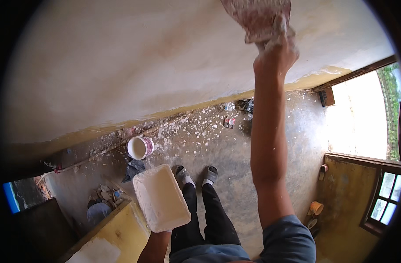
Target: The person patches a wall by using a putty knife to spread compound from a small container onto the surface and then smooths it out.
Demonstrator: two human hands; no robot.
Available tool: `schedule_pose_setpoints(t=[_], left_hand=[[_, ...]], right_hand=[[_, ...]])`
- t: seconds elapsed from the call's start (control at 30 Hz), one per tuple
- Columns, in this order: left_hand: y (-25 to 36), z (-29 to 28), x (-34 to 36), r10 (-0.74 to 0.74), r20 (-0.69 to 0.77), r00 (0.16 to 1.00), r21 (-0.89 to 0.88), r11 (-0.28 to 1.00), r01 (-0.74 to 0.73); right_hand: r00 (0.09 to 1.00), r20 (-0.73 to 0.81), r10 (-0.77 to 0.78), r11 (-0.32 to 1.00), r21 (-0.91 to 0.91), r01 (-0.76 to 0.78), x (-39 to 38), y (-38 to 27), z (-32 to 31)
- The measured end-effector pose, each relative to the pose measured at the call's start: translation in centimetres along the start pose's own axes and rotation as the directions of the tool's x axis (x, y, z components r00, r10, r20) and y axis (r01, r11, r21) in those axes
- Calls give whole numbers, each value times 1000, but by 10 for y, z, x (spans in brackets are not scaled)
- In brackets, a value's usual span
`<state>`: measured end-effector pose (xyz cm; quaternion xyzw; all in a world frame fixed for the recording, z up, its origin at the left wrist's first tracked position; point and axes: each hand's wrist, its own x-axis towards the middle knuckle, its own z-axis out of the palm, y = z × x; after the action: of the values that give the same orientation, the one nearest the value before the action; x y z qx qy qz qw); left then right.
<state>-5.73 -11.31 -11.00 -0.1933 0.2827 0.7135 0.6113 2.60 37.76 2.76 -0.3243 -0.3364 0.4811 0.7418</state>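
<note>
My right hand (277, 51) is raised at the end of a stretched arm, its fingers wrapped round a wide, plaster-smeared putty knife (261, 19). The blade lies against or very close to the pale wall (134, 52); I cannot tell whether it touches. Low in front of my body, my left hand (162, 233) holds up a white rectangular tray (183, 199) from its near end. Most of that hand is hidden beneath it. The tray's inside is coated with whitish paste, and its rim is crusted.
A white bucket (140, 147) stands on the floor near the wall, beside a dark cloth or bag (133, 168). White splatter covers the floor along the wall. A low yellow partition (126, 225) rises at left. A bright doorway (356, 114) and an orange pot (316, 207) are at right.
</note>
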Motion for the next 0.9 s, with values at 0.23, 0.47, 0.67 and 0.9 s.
schedule_pose_setpoints(t=[0.23, 0.47, 0.67, 0.9], left_hand=[[-6, -22, 19, 73, -46, 996, 1, 997, -73], [-8, -5, 31, 144, 9, 990, -36, 989, -144], [-2, 11, 13, 164, 19, 986, -111, 981, -161], [-1, 1, 24, 113, -45, 993, -147, 982, -118]], right_hand=[[711, -296, 638, 753, 44, -657, -100, 205, -139], [664, -236, 710, 700, 134, -701, -147, 205, -209], [800, 251, 545, 742, 299, -600, -116, 134, -96], [723, -176, 668, 728, -44, -684, -157, 238, -152]])
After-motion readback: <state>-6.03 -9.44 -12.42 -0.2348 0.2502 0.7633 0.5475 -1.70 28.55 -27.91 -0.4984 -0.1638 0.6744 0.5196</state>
